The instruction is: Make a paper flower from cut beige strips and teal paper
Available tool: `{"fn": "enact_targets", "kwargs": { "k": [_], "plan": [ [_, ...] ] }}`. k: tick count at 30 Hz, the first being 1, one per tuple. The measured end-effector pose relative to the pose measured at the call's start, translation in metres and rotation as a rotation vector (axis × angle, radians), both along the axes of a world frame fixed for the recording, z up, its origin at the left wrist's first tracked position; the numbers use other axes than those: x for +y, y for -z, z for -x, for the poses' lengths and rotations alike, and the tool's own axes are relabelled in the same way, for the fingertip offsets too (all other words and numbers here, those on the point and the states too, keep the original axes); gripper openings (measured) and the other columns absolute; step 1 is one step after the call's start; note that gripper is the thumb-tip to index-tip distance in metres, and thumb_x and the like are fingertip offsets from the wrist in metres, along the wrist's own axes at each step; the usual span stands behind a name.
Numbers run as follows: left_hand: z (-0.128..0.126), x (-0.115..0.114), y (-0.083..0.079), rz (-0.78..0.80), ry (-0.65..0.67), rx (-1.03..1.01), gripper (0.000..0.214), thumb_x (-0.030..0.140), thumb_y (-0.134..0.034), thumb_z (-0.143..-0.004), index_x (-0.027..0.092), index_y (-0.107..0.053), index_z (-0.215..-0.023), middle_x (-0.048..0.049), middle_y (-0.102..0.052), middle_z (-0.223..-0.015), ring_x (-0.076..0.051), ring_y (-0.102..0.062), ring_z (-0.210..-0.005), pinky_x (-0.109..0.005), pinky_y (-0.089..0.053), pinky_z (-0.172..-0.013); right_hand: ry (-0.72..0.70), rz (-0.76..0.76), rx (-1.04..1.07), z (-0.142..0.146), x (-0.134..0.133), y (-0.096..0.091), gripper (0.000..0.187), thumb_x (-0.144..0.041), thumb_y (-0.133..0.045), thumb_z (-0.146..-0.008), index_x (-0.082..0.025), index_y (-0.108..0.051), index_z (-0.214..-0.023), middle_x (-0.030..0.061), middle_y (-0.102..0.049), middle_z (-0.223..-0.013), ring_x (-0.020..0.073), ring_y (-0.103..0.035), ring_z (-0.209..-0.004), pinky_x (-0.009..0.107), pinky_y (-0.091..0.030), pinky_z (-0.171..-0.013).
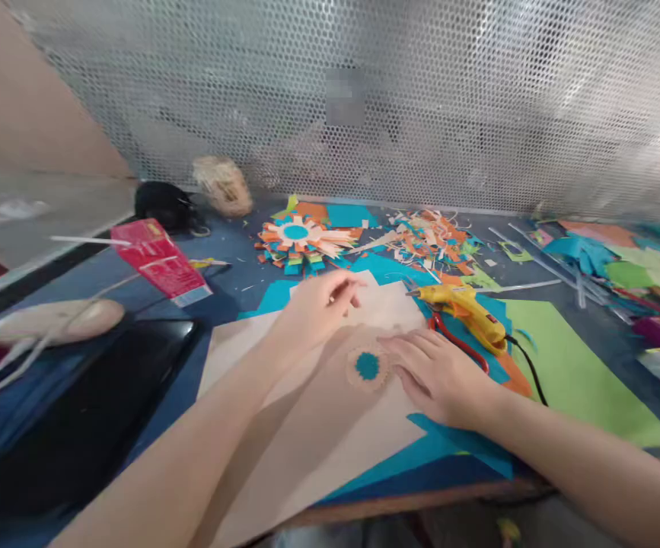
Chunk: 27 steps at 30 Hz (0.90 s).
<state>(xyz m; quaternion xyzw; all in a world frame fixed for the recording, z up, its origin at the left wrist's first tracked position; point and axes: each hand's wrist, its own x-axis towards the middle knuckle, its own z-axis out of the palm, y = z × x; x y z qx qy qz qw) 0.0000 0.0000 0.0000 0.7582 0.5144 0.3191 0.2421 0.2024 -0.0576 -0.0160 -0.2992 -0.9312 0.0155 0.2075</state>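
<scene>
My right hand (435, 373) lies flat with fingers stretched out on a beige paper sheet (307, 449), its fingertips just right of a small beige disc with a blue centre (368, 367). My left hand (321, 303) hovers over the sheet's far edge, fingers loosely curled and pinched together; whether anything is in them I cannot make out. A yellow glue gun (470, 314) rests just beyond my right hand, over red-handled scissors (455, 342).
A paper flower in orange, blue and beige (298, 240) lies at the back, with a heap of paper scraps (432, 236) beside it. Green sheet (575, 373) at right, red carton (161, 260) at left, black tray (95, 411) front left. A perforated metal screen closes off the back.
</scene>
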Motion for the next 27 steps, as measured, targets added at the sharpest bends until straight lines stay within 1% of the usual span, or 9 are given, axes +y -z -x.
{"fn": "enact_targets", "kwargs": {
  "k": [4,8,10,12,15,17,19,22,27],
  "plan": [
    [0.01,0.005,-0.003,-0.231,-0.214,0.084,0.03,0.019,-0.035,-0.082,0.016,-0.052,-0.107,-0.0061,-0.063,-0.092,-0.015,-0.059,-0.081,-0.027,-0.046,-0.072,-0.025,0.041,-0.006,0.002,-0.004,0.002,0.034,-0.014,-0.038,-0.084,-0.011,-0.045,-0.117,0.0107,-0.061,-0.107,0.0218,-0.054,-0.097,0.039,-0.047,-0.084],
    [0.014,0.014,0.005,-0.334,-0.248,0.246,0.03,0.015,-0.039,-0.078,0.013,-0.054,-0.104,-0.0112,-0.06,-0.105,-0.021,-0.056,-0.096,-0.032,-0.044,-0.081,-0.013,0.097,-0.02,0.003,-0.005,0.002,0.037,-0.015,-0.04,-0.084,-0.012,-0.042,-0.121,0.0113,-0.058,-0.112,0.023,-0.051,-0.1,0.04,-0.046,-0.085],
    [0.016,0.017,0.008,-0.318,-0.237,0.29,0.025,0.019,-0.039,-0.08,0.014,-0.059,-0.095,-0.0097,-0.063,-0.101,-0.022,-0.057,-0.095,-0.031,-0.043,-0.081,-0.006,0.117,-0.022,0.002,-0.005,0.002,0.04,-0.015,-0.041,-0.083,-0.013,-0.04,-0.123,0.0114,-0.057,-0.115,0.0236,-0.05,-0.102,0.041,-0.045,-0.086],
    [0.019,0.02,0.009,-0.245,-0.252,0.314,0.025,0.026,-0.038,-0.083,0.016,-0.061,-0.088,-0.0071,-0.067,-0.089,-0.021,-0.061,-0.084,-0.03,-0.044,-0.075,-0.012,0.127,-0.027,0.002,-0.005,0.001,0.042,-0.016,-0.041,-0.083,-0.012,-0.039,-0.125,0.0122,-0.056,-0.116,0.0236,-0.049,-0.103,0.041,-0.044,-0.087],
    [0.024,0.024,0.01,-0.121,-0.299,0.323,0.03,0.032,-0.036,-0.085,0.017,-0.061,-0.092,-0.005,-0.068,-0.077,-0.02,-0.063,-0.072,-0.028,-0.044,-0.065,-0.037,0.115,-0.069,0.002,-0.006,0.001,0.041,-0.017,-0.039,-0.084,-0.011,-0.04,-0.125,0.014,-0.058,-0.112,0.0236,-0.049,-0.105,0.041,-0.044,-0.087],
    [0.026,0.027,0.013,-0.099,-0.315,0.322,0.031,0.03,-0.039,-0.083,0.016,-0.056,-0.105,-0.0054,-0.069,-0.083,-0.021,-0.063,-0.077,-0.028,-0.044,-0.067,-0.048,0.106,-0.1,0.002,-0.006,0.001,0.039,-0.018,-0.038,-0.085,-0.01,-0.042,-0.123,0.0143,-0.059,-0.109,0.0237,-0.049,-0.105,0.041,-0.044,-0.087],
    [0.026,0.028,0.017,-0.117,-0.307,0.333,0.04,0.031,-0.046,-0.079,0.015,-0.05,-0.115,-0.007,-0.067,-0.094,-0.022,-0.061,-0.089,-0.03,-0.044,-0.075,-0.048,0.103,-0.109,0.002,-0.006,0.001,0.038,-0.019,-0.037,-0.086,-0.009,-0.044,-0.121,0.0142,-0.06,-0.108,0.024,-0.05,-0.104,0.041,-0.044,-0.087],
    [0.024,0.028,0.024,-0.129,-0.257,0.389,0.054,0.044,-0.051,-0.074,0.015,-0.048,-0.119,-0.0095,-0.062,-0.108,-0.025,-0.055,-0.103,-0.034,-0.042,-0.085,-0.051,0.122,-0.089,0.002,-0.004,-0.001,0.036,-0.018,-0.036,-0.086,-0.009,-0.045,-0.119,0.0135,-0.061,-0.107,0.024,-0.051,-0.104,0.04,-0.044,-0.087],
    [0.019,0.025,0.028,-0.115,-0.191,0.563,0.071,0.06,-0.053,-0.066,0.017,-0.047,-0.122,-0.0117,-0.052,-0.125,-0.03,-0.045,-0.116,-0.044,-0.036,-0.093,-0.063,0.203,0.001,0.001,-0.002,-0.004,0.034,-0.016,-0.038,-0.084,-0.013,-0.045,-0.117,0.0118,-0.062,-0.102,0.0208,-0.054,-0.097,0.037,-0.046,-0.082]
  ]
}}
